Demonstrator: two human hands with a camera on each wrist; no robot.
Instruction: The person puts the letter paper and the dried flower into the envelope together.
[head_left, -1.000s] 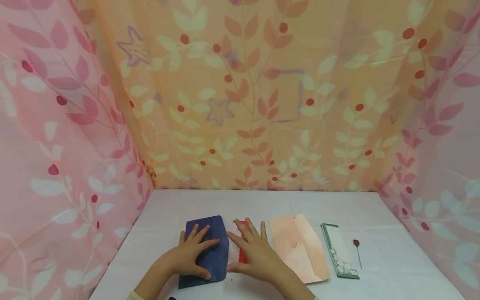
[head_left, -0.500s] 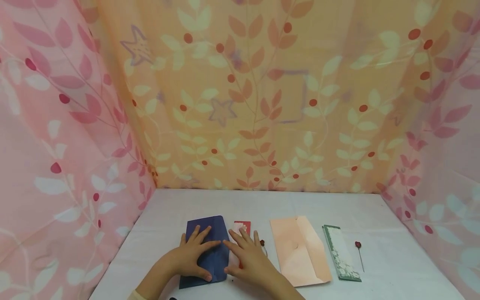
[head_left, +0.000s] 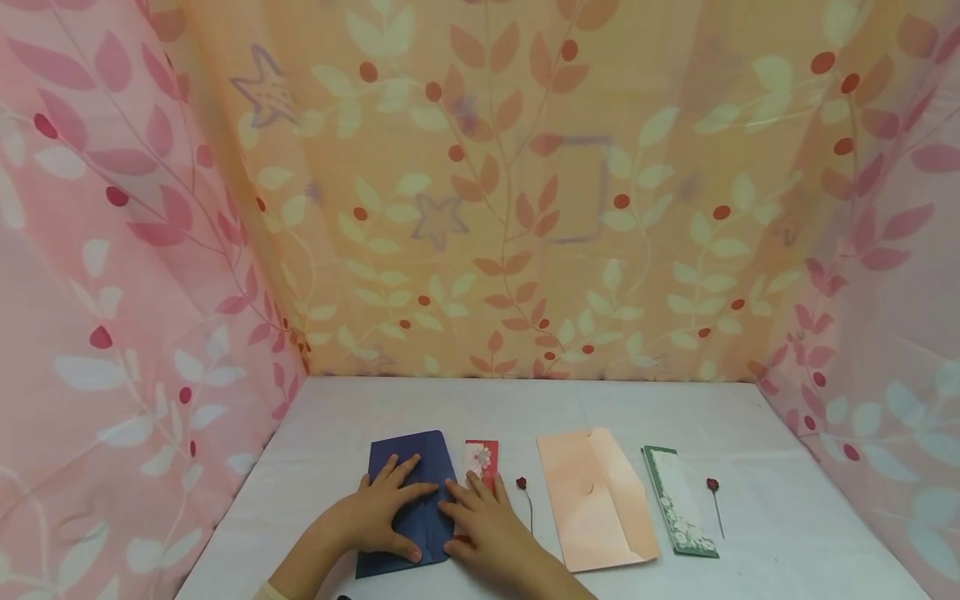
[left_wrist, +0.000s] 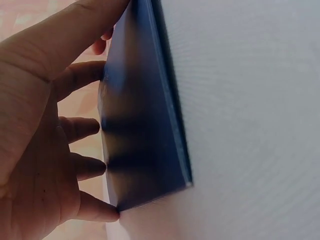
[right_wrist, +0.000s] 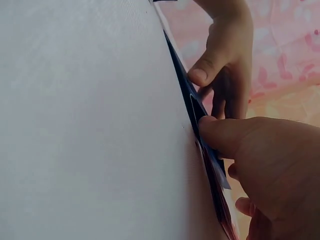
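A dark blue envelope [head_left: 427,521] lies on the white table with its flap side to the right. My left hand [head_left: 375,517] rests on it, fingers spread; in the left wrist view the fingertips [left_wrist: 94,126] touch its face. My right hand [head_left: 495,529] is at the envelope's right edge, index finger and thumb touching the flap. In the right wrist view its thumb [right_wrist: 215,132] lies against the envelope's edge. Under and beyond the right fingers lies a red card with white flowers [head_left: 483,457], its lower part mostly covered by the hand.
A red rose on a thin stem [head_left: 521,483] lies right of the red card. Farther right are a peach envelope [head_left: 573,492], a green-edged floral card [head_left: 681,496] and another red rose [head_left: 712,485]. Patterned curtains [head_left: 450,275] enclose the table.
My right hand has come down and left from above the red card to the blue envelope's edge, uncovering the card's top and the nearer rose. The left hand stays put.
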